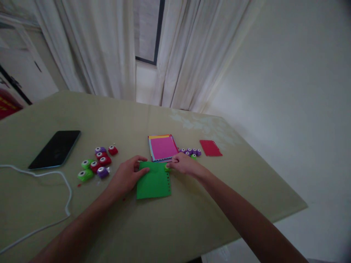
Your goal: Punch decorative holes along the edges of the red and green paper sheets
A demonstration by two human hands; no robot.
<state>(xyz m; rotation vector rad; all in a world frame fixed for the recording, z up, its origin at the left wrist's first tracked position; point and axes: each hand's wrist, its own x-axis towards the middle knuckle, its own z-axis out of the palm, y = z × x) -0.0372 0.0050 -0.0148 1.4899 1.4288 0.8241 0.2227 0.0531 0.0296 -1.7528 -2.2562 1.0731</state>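
Observation:
A square sheet of green paper (153,182) lies in front of me, with a row of small holes down its right edge. My left hand (127,173) grips the paper's upper left side, thumb on top, the other fingers curled behind the edge. At the upper right corner, my right hand (182,163) is closed around a small green paper punch (167,168) set against the paper. The hand hides most of this punch. Just beyond the green sheet is a stack of coloured paper (163,147), pink on top, partly behind my right hand.
Several red, green and purple punches (95,165) cluster on the left. More purple ones (194,151) sit right of the stack, beside a red sheet (210,148) with notched edges. A dark tablet (56,149) and a white cable (65,190) lie farther left on the table (123,113).

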